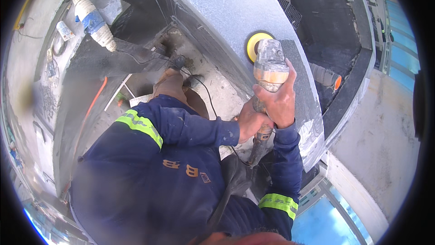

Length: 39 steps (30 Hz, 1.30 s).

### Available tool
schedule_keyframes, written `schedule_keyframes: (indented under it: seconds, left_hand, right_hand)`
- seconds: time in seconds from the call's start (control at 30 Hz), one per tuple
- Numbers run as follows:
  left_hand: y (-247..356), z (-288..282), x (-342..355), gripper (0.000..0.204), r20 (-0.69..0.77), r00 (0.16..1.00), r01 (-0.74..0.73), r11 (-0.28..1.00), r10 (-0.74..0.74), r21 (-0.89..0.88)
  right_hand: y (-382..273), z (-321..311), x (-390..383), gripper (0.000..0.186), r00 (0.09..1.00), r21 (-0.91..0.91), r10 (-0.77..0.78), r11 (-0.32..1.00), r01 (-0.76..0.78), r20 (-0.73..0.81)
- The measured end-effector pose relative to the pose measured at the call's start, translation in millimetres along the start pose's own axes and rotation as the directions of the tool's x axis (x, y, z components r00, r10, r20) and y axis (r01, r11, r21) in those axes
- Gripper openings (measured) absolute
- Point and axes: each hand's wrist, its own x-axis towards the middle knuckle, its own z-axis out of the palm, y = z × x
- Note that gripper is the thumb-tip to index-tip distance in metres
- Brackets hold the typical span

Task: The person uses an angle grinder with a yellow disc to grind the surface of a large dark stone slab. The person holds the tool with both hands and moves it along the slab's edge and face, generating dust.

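A dusty angle grinder point(270, 70) with a round yellow pad point(259, 45) lies along the curved grey stone slab point(217, 5). The pad is at the slab's top surface, and I cannot tell how firmly it touches. My right hand point(278, 102) is closed round the grinder's body just behind its head. Lower down, my left hand point(252, 120) wraps round the dark handle part. From the tool's rear end a thin black cord point(208, 93) runs left past my shoes.
A white and blue industrial plug connector point(93, 21) rests on a ledge at upper left. Beside it stands a small white cup point(65, 31). An orange-ended cylinder point(326, 76) lies in the dark recess right of the slab. An orange hose point(93, 100) hangs at left.
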Motion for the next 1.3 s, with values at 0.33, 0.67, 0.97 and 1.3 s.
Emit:
schedule_keyframes:
  seconds: [0.33,0.67,0.97,1.3]
  left_hand:
    - [17.5,9.8,35.5,0.052,0.144,0.978,0.151,0.988,-0.154,0.03]
    - [20.5,3.2,26.2,0.05,0.16,0.969,0.186,0.982,-0.187,0.021]
    - [12.5,-0.7,14.9,0.057,0.115,0.985,0.131,0.991,-0.131,0.004]
    - [10.1,-1.5,16.0,0.055,0.102,0.978,0.182,0.983,-0.18,-0.005]
  right_hand:
    - [13.2,-16.3,29.4,0.09,0.977,-0.072,0.071,0.994,-0.087,-0.203]
    - [-5.3,-6.5,27.3,0.089,0.979,-0.213,-0.003,0.976,-0.042,-0.205]
    - [0.3,-3.0,14.9,0.09,0.986,-0.107,0.059,0.991,-0.076,-0.154]
    - [-2.0,-2.8,16.9,0.091,0.986,-0.089,0.061,0.993,-0.075,-0.154]
